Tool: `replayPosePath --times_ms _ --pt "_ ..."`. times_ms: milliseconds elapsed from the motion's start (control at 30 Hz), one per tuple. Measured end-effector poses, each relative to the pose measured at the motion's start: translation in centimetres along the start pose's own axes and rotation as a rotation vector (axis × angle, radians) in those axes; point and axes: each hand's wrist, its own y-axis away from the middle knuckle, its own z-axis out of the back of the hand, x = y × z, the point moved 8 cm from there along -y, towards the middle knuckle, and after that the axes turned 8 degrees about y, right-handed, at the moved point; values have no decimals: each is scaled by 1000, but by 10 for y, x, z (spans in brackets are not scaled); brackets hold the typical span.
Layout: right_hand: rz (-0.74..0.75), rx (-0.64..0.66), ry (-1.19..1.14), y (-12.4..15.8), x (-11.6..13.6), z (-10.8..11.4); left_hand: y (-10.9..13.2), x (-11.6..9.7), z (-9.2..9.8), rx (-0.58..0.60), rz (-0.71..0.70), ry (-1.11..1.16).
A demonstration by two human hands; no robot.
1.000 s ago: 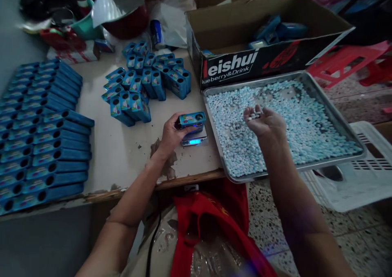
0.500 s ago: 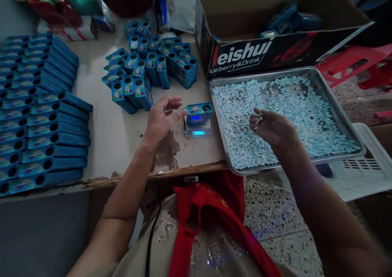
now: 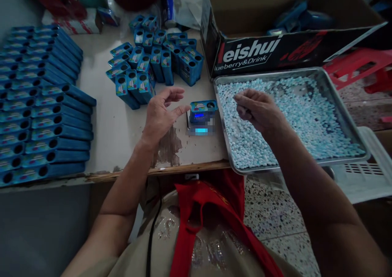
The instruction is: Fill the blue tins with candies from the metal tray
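A blue box with a round hole in its top stands on a small digital scale with a lit display. Just left of the box, my left hand is open, thumb and fingers apart, holding nothing. My right hand is closed over the left part of a metal tray. Small white candies showed between its fingers a moment earlier; now the fingers hide them. Pale blue and white candies cover most of the tray.
Rows of blue boxes fill the table's left side. A looser group of boxes stands behind my left hand. A cardboard carton holding blue boxes sits behind the tray. A blue can stands at the back.
My right hand has moved left across the tray toward the scale and turned, with fingers pinched. My left hand has stayed beside the box. The view has shifted slightly.
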Motion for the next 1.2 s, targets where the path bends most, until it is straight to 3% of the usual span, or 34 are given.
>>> replayPosePath --times_ms 233,367,533,633,700,800,933,1067,1200 --pt "-28 63 -91 -19 14 -32 1 6 1 52 9 -41" --pt "-21 85 -55 -20 18 -35 4 15 -5 111 39 -36" --pt "154 53 184 -12 35 -6 7 37 -32 124 93 12" --pt "273 -99 422 -1 35 23 2 46 -59 145 94 123" --pt "304 -219 492 7 24 36 -4 38 -72 155 36 158" --pt "158 -294 186 11 -15 36 -11 0 -86 183 -200 -29" --pt "-182 -206 -418 3 -61 -1 -13 -43 -104 197 -474 -351" --pt "-258 -67 -658 -4 -61 -26 -22 -33 -114 204 -502 -427" --pt "-259 -21 -692 -6 -61 -27 -32 1 -99 120 -332 -237"
